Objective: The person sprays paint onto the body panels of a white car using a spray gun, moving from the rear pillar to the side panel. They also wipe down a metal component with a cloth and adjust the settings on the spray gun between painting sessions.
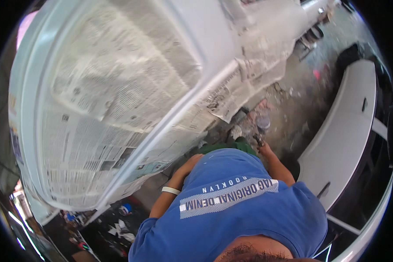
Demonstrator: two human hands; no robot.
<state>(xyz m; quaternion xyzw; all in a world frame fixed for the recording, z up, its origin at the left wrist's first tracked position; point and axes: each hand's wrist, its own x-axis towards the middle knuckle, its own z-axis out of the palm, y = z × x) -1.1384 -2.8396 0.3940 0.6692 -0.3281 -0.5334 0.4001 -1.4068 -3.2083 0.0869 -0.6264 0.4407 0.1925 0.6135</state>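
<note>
My left hand (193,163), a white band on its wrist, rests low against my leg beside the blue shirt. Its fingers are mostly hidden, so whether it grips anything does not show. Past the right side of my shirt, my right hand (265,149) is closed around a small dark, metallic-looking thing (258,139), too small to make out. To my left and ahead stands a white vehicle body (155,127), its large window area covered with newspaper sheets (105,96). More newspaper (225,98) hangs along the lower edge, its corner loose above the floor.
A long curved white panel (340,126) with two dark slots stands at my right on a pale frame (345,225). Cans and debris (263,122) litter the stained floor (284,102) ahead. Crumpled scraps (121,230) and a blue-topped can (125,209) lie at lower left.
</note>
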